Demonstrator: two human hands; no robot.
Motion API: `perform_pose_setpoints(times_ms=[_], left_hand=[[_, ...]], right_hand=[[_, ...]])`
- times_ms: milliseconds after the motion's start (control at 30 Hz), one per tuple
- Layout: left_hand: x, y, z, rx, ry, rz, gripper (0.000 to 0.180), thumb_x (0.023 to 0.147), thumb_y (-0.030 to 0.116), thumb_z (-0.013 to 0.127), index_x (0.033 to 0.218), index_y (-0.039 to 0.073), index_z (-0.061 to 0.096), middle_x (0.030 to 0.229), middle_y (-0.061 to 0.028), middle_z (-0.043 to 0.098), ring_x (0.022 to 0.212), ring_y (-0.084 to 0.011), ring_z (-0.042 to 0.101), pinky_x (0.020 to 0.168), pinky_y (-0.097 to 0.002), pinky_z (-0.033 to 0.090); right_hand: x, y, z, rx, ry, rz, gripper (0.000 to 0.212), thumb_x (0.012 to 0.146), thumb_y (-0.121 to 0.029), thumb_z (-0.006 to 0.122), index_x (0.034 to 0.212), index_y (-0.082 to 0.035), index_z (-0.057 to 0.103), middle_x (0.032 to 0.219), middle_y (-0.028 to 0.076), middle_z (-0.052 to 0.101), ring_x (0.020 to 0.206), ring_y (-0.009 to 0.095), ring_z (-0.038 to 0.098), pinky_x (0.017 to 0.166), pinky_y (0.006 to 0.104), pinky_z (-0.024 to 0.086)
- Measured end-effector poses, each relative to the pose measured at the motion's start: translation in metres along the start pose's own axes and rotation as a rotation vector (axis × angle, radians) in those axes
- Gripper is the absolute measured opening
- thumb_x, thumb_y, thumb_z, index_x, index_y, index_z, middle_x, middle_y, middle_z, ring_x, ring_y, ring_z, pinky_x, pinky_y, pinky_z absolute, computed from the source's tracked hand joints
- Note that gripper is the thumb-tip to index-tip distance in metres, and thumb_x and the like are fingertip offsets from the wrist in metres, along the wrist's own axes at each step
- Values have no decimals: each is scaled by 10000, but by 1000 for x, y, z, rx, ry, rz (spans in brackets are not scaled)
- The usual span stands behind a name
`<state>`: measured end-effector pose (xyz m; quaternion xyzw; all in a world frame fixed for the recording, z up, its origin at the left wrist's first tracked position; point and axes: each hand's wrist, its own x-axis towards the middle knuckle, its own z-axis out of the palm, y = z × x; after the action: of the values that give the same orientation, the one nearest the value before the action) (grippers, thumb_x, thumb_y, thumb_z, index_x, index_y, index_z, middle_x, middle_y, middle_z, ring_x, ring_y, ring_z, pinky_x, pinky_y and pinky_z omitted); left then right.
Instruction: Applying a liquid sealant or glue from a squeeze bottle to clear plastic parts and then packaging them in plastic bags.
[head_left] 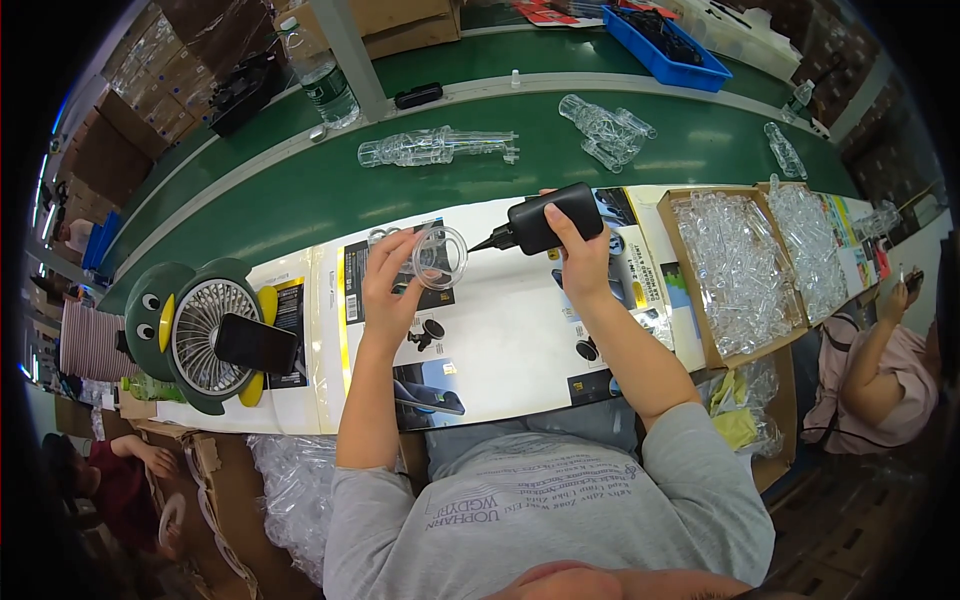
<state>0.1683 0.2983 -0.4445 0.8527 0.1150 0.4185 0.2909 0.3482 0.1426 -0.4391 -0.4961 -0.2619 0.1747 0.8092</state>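
My left hand (388, 290) grips a clear round plastic part (452, 282) by its left side, fingers and thumb closed on its rim. It looks like a shallow ring or cup. In my right hand (585, 265) is a black squeeze bottle (540, 225), lying nearly level with its thin nozzle pointing left. The nozzle tip is at the right edge of the clear part; I cannot tell whether they touch. Both hands are raised over a white printed cardboard sheet (500, 350). Some fingers of my right hand are hidden behind the bottle.
On the right stand cardboard trays (708, 330) of small clear plastic pieces. A penguin-shaped fan (205, 330) with a phone (257, 345) before it stands left. Clear plastic assemblies (435, 147) lie on the green conveyor belt (300, 200). A water bottle (322, 80) and blue bin (665, 50) are beyond. Other people sit at both sides.
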Motion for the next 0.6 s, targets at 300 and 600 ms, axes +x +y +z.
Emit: perform_pose_setpoints(times_ms=[300,600], left_hand=[[-2,-4,-3,-46,-27,-54,456,702,-29,633,1144,20,535,1161,-110,572,1126,-247,502,985,-354,360],[-5,-13,-1,-203,-70,-100,350,815,50,577,1155,-20,525,1127,-136,573,1077,-227,525,948,-321,376]], right_hand=[[2,-1,0,127,29,107,278,815,-184,640,1042,-29,593,896,38,622,759,85,607,621,178,477],[4,2,-3,182,23,145,261,821,-161,633,1036,-23,579,942,52,614,805,114,614,681,221,513]])
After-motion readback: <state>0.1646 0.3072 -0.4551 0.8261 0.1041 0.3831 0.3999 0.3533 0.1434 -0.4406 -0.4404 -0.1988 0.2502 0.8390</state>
